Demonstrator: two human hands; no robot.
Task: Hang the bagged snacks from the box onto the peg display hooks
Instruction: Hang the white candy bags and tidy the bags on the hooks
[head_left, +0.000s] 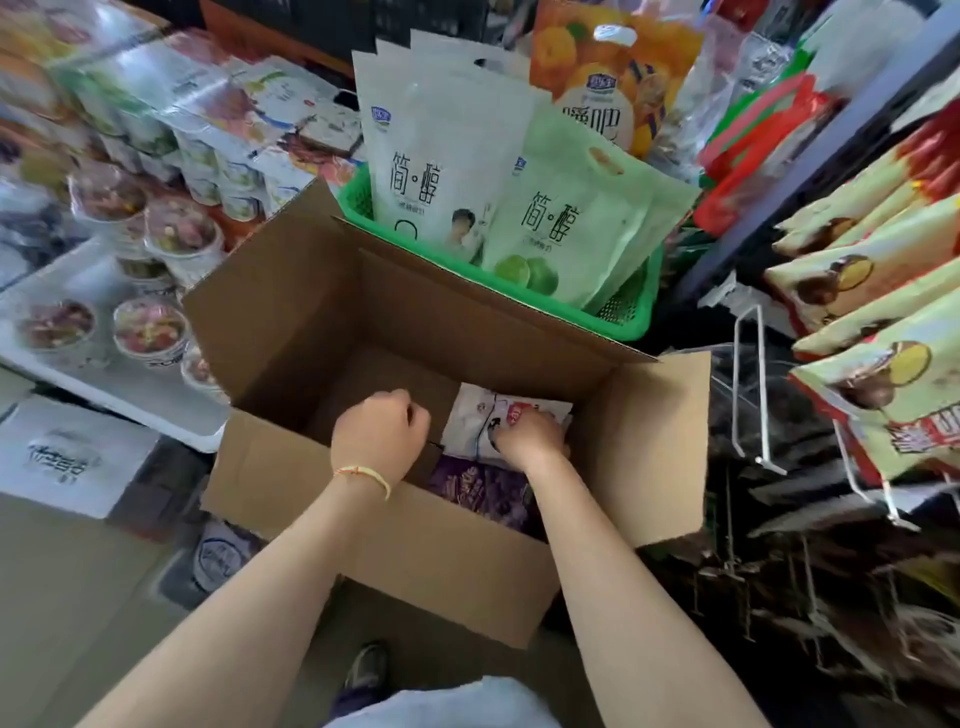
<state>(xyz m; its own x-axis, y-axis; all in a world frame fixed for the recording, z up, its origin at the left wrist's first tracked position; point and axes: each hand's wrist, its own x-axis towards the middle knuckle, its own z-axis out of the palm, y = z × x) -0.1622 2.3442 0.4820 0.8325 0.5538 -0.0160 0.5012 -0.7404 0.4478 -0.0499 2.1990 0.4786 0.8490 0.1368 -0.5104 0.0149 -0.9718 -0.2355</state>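
Brown cardboard box; white snack bag with red patch, purple bag inside. Green basket; white and pale green pouches with lime print. Yellow-orange cord bracelet.

Both bare forearms reach forward from the bottom edge, converging toward 12 o'clock. The left hand is seen from the back, knuckles up, its fingers curled into a loose fist that holds nothing visible; a thin yellow-and-red band circles its wrist. The right hand, just beside it at 3 o'clock, points downward with fingers curled, fingertips hidden.
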